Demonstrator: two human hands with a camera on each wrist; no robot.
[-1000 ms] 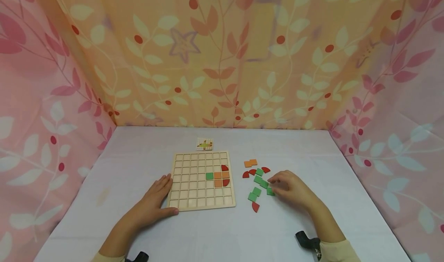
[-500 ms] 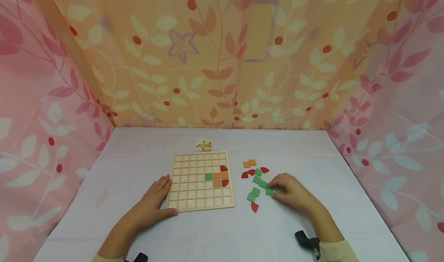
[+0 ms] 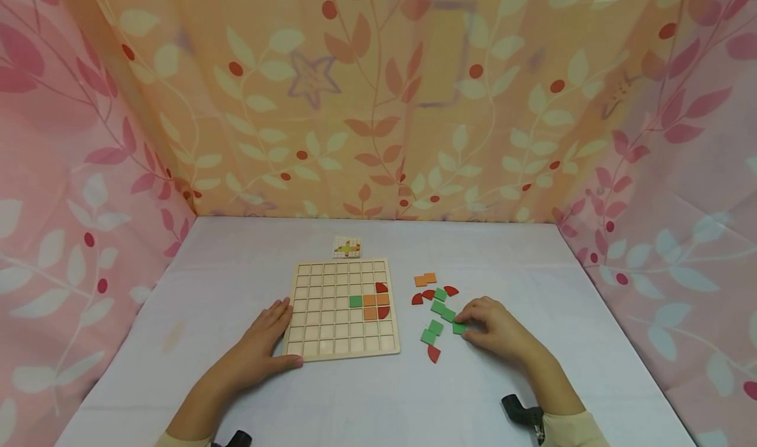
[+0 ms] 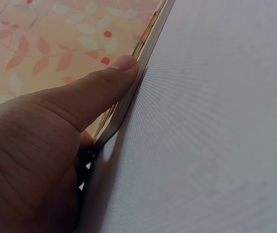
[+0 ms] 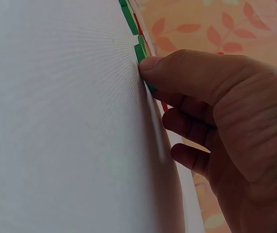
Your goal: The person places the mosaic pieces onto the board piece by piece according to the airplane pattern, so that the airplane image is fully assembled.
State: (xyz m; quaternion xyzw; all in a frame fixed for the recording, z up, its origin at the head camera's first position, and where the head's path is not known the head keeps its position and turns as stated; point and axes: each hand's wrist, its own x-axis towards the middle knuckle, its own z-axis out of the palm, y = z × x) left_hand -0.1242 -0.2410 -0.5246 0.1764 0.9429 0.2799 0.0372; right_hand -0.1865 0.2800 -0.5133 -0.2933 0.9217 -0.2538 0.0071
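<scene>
So, right hand (image 3: 497,329): your fingers (image 3: 473,309) pinch a green square (image 3: 458,329) on the bench (image 3: 367,401)
Left hand (image 3: 263,345): yours lies extended against the grid board (image 3: 328,332)
Between hand and board: loose green squares (image 3: 438,307), red quarter-circles (image 3: 434,354)
Behind the board: a small card (image 3: 347,247)

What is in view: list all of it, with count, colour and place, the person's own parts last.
Table: 1, white, in front of the person.
Board: 1, pale wood, on the table.
Card: 1, multicoloured, beyond the board.
Green squares: 7 visible, green, 1 on the board, 6 right of it.
Orange squares: 5, orange, 3 on the board, 2 right of it.
Red quarters: 6, red, 2 on the board, 4 right of it.
Cloth: patterned, yellow-orange behind, pink at both sides.
Wrist devices: 2, black.
Sleeves: 2, beige.
Left hand: at the board's edge.
Right hand: pinching the rightmost green square.
</scene>
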